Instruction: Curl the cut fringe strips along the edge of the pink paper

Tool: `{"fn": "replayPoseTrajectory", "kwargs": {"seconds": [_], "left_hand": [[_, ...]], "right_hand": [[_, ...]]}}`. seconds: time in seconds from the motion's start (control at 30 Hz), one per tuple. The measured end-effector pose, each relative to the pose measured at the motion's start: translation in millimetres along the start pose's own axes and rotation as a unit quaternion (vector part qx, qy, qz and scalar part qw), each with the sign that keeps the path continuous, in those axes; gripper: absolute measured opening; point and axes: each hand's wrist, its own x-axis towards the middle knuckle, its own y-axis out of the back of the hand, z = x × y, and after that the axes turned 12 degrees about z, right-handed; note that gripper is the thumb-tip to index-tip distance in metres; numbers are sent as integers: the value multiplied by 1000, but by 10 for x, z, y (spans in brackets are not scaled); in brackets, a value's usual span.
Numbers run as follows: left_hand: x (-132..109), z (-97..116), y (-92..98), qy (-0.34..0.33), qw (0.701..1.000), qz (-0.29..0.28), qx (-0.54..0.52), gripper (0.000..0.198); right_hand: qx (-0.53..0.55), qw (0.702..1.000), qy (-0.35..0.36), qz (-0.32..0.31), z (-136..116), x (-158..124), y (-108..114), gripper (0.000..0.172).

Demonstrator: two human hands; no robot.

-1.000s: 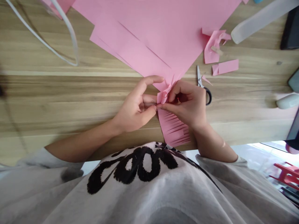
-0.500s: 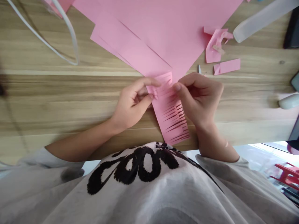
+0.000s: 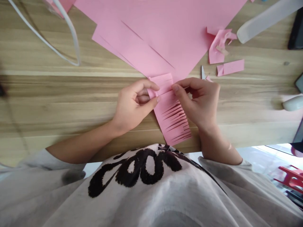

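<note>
A person in a pale T-shirt [image 3: 142,201] with a bold black print works a fringed pink strip [image 3: 167,118] at a wooden table [image 3: 59,101], seen from where I stand. The strip lies between the two hands near the table's front edge, its far end over the corner of a big pink sheet [image 3: 165,37], its slits opening toward the right hand. The left hand [image 3: 132,105] grips the strip's uncut side, thumb and forefinger close together by a small curled bit of paper. The right hand [image 3: 200,102] holds the slit edge, thumb and forefinger narrowed to a pinch. Just beyond the right hand, a metal blade [image 3: 203,72] pokes out, near a pink offcut [image 3: 230,67] and a crumpled scrap [image 3: 216,52]. A white cable [image 3: 75,44] loops at far left.
</note>
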Motion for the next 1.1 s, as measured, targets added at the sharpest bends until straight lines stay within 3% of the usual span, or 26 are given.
{"fn": "replayPoseTrajectory", "kwargs": {"seconds": [0.1,0.23,0.33,0.4,0.53,0.67,0.77,0.9,1.1], "left_hand": [[-3,-2,4,-3,1000,-2,10,21],[-20,-21,-2,-7,1000,5,17,33],[-23,-44,-14,-6,1000,0,5,39],[-20,-50,-22,-62,997,-11,-37,42],[-14,-30,-18,-31,999,8,26,35],[-14,-17,11,-50,994,11,100,31],[-16,-11,24,-53,991,9,120,30],[-20,-1,12,-44,995,9,89,34],[-27,10,18,-9,996,2,91,46]], "right_hand": [[12,1000,10,-1,-15,-1,13,7],[32,998,56,-2,-25,-1,33,20],[29,996,81,-3,-24,-9,46,20],[24,996,84,-6,-29,-19,50,18],[45,998,41,-20,-75,-27,43,10],[101,994,-35,-29,-118,-6,35,10],[129,989,-52,-52,-109,10,38,13],[91,994,-23,-53,-68,7,39,14],[56,995,81,-24,-32,-11,33,22]]}}
